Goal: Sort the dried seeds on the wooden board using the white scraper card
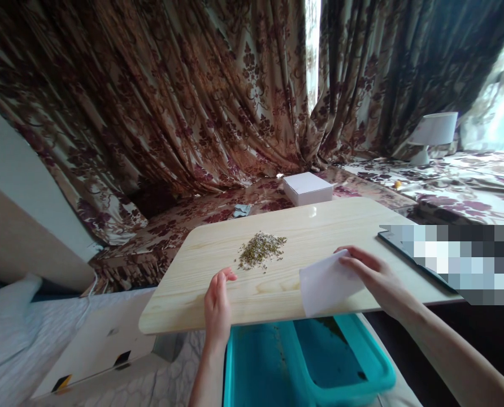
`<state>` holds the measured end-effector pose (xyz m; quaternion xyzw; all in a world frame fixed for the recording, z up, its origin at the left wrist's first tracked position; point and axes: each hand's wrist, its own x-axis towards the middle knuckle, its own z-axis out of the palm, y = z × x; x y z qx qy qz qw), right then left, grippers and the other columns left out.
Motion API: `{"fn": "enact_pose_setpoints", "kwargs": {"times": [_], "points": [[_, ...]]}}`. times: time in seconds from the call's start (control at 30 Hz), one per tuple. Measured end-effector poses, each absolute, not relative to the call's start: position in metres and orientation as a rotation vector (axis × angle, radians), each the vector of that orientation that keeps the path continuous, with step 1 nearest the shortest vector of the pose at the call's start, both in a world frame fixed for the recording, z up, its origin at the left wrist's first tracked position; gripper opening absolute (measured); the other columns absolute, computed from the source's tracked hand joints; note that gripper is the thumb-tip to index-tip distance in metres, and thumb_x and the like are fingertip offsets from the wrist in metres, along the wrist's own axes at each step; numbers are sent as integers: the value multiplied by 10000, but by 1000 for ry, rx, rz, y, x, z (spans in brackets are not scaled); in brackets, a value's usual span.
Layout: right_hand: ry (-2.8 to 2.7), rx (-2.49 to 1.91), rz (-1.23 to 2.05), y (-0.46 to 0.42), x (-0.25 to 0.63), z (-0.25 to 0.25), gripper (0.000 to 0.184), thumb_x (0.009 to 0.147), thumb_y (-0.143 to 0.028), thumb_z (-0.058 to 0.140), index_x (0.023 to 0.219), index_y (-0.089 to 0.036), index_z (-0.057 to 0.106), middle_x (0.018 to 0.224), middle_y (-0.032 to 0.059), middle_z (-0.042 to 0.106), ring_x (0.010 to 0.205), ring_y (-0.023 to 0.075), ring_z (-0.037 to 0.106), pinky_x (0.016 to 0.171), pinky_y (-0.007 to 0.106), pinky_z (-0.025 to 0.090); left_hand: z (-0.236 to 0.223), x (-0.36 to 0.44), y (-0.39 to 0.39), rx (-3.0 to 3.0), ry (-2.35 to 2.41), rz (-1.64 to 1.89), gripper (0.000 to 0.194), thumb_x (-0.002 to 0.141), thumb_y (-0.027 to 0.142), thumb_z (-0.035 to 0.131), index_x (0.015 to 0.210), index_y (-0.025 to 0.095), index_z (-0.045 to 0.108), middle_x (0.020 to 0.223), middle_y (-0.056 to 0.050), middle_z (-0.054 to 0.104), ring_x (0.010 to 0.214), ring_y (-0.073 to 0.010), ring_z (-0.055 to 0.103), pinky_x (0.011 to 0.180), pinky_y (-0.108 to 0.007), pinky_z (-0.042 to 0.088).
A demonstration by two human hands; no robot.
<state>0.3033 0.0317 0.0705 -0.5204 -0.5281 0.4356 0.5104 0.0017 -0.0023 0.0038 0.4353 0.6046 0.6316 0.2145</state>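
A small pile of greenish-brown and pale bits, like seeds or dried leaves, [261,250] lies loose on a light wood-grain board [218,243]. My right hand [364,268] pinches the upper right edge of a white sheet of paper [326,282], which slants down toward the board's near edge. Just left of and below the pile is my left hand [218,302], its fingers loosely curved and pointing right, with nothing visible in them. Below the near edge sit turquoise plastic bins [349,390], with a few dark bits inside one.
A dark flat device [413,260], partly blurred out, lies at the board's right end. Behind the board are a white box [308,187] and a small pale cloth [242,210]. A cardboard box [103,345] stands at lower left, and a lamp [436,130] at right.
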Motion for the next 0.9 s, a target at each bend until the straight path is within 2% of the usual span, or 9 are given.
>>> {"fn": "enact_pose_setpoints", "kwargs": {"times": [0.1, 0.27, 0.43, 0.67, 0.9], "points": [[-1158, -1167, 962, 43, 305, 67, 236, 629, -394, 712, 796, -230, 678, 752, 20, 692, 687, 200, 612, 575, 273, 480, 6, 3, -3, 1209, 1684, 1745, 514, 871, 616, 409, 993, 183, 657, 928, -72, 703, 1039, -236, 617, 990, -386, 420], [-1144, -1065, 902, 68, 292, 57, 164, 673, -354, 675, 796, -249, 651, 760, 19, 690, 714, 197, 615, 616, 282, 496, 7, 4, -4, 1219, 1677, 1735, 494, 884, 596, 407, 997, 183, 654, 946, -69, 696, 1056, -231, 607, 1006, -385, 403], [-1161, -1035, 818, 94, 277, 39, 205, 705, -343, 636, 875, -228, 632, 803, 22, 694, 749, 191, 622, 674, 292, 499, 8, 5, -5, 1233, 1675, 1741, 485, 888, 589, 409, 980, 183, 658, 951, -70, 693, 1047, -228, 608, 1006, -380, 403], [-1208, -1059, 774, 124, 265, 26, 224, 718, -353, 583, 894, -219, 619, 802, 25, 674, 744, 188, 602, 674, 305, 483, 11, 7, -6, 1238, 1682, 1738, 485, 886, 588, 418, 956, 180, 670, 953, -81, 704, 1056, -239, 618, 988, -380, 428], [-1239, -1072, 779, 117, 267, 30, 210, 719, -356, 574, 867, -213, 616, 779, 27, 653, 734, 188, 583, 649, 300, 463, 11, 7, -6, 1229, 1687, 1738, 487, 880, 595, 422, 948, 182, 670, 953, -82, 703, 1049, -240, 618, 1004, -390, 418]]}}
